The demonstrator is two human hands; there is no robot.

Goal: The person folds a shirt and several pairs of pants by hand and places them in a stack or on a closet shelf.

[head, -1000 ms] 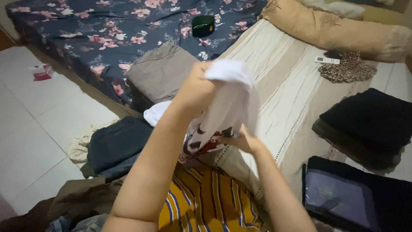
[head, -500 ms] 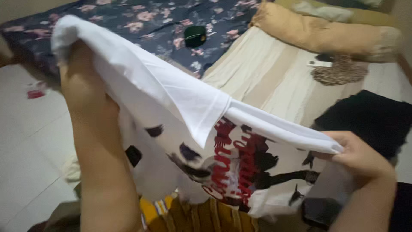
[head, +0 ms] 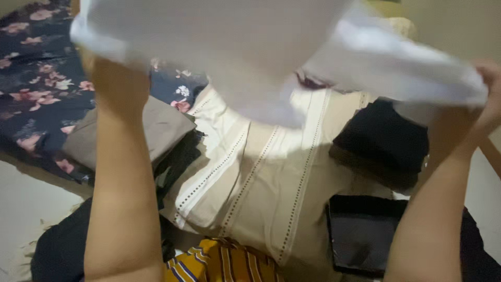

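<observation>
Both hands grip a white shirt (head: 250,57) held up high. Left hand (head: 112,78) and right hand (head: 488,86) stretch it sideways.

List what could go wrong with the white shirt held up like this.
The white shirt is stretched between the left hand and right hand, blocking much of the view, so its hem might snag or drag unseen. If a grip slips, it could drop onto the beige cloth or the dark tablet below.
</observation>
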